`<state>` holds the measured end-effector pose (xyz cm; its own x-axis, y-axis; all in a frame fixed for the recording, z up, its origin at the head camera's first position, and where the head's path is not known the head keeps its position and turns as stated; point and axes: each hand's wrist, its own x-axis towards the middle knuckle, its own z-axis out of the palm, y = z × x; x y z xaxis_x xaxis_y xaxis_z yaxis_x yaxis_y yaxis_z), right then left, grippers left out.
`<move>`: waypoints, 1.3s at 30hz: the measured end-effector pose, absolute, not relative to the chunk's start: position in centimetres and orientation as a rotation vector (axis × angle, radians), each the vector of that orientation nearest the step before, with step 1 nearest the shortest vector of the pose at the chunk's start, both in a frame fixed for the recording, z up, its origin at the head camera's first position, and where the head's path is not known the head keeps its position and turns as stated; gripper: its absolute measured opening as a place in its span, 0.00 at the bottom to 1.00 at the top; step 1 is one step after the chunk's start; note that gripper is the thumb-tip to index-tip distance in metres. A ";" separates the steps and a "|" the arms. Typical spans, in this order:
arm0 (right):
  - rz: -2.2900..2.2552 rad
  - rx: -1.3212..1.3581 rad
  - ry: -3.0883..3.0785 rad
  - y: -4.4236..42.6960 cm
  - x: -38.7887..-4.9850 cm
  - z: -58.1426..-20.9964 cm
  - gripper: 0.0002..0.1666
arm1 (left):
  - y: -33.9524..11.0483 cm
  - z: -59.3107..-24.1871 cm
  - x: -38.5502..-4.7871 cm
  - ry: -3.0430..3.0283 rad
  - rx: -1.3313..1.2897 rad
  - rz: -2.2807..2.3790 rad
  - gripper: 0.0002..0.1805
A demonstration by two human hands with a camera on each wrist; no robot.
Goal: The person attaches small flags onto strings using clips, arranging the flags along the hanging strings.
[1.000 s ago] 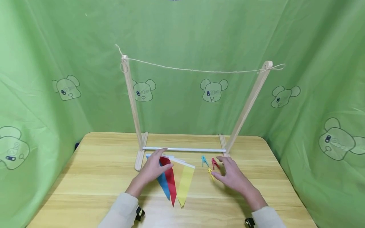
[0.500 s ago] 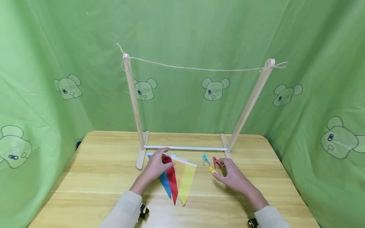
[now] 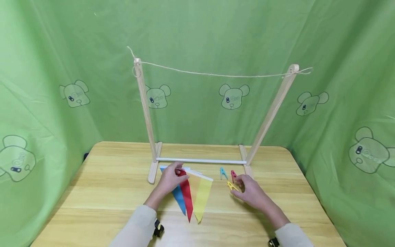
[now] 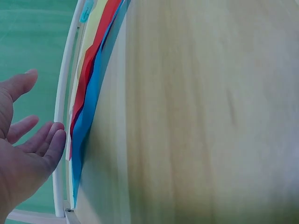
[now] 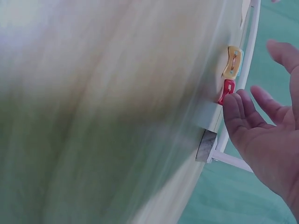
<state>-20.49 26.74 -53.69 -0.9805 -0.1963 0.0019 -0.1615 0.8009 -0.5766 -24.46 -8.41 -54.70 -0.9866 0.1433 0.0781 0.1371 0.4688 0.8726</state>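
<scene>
In the head view, my left hand (image 3: pixel 171 179) is over the tops of the fanned triangular flags, thumb and fingers apart. A blue flag (image 3: pixel 179 199) and a red flag (image 3: pixel 186 192) lie under it, beside an orange flag (image 3: pixel 193 183) and a yellow flag (image 3: pixel 202 193), all with white top strips. My right hand (image 3: pixel 251 192) is beside the clothespins, its fingers loosely bent and the thumb apart. The yellow clothespin (image 3: pixel 231 186) lies by the thumb tip, the red clothespin (image 3: pixel 233 175) by the index finger. Contact is unclear. A blue clothespin (image 3: pixel 223 173) lies farther left.
Behind the flags stands a wooden frame with a left post (image 3: pixel 145 113), a right post (image 3: pixel 273 113) and a white crossbar (image 3: pixel 200 160). A sagging string (image 3: pixel 210 74) joins the post tops. Green curtain (image 3: pixel 191 34) surrounds the wooden table (image 3: pixel 105 192).
The right hand has drawn slightly toward me, and the yellow clothespin seems turned a little. The left thumb and fingers have come slightly closer together. The view has shifted a little.
</scene>
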 end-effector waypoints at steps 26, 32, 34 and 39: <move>-1.027 -0.255 2.890 26.7 -20.5 -55.0 0.32 | -7.0 -55.2 -25.3 2.718 0.179 1.580 0.31; -0.986 -0.297 2.909 26.7 -20.4 -55.3 0.31 | -6.9 -55.3 -25.3 2.746 0.202 1.542 0.31; -0.978 -0.311 2.917 26.6 -20.4 -55.3 0.30 | -6.9 -55.3 -25.3 2.764 0.214 1.521 0.31; -0.950 -0.335 2.937 26.3 -20.4 -55.4 0.28 | -6.8 -55.5 -25.3 2.814 0.232 1.443 0.30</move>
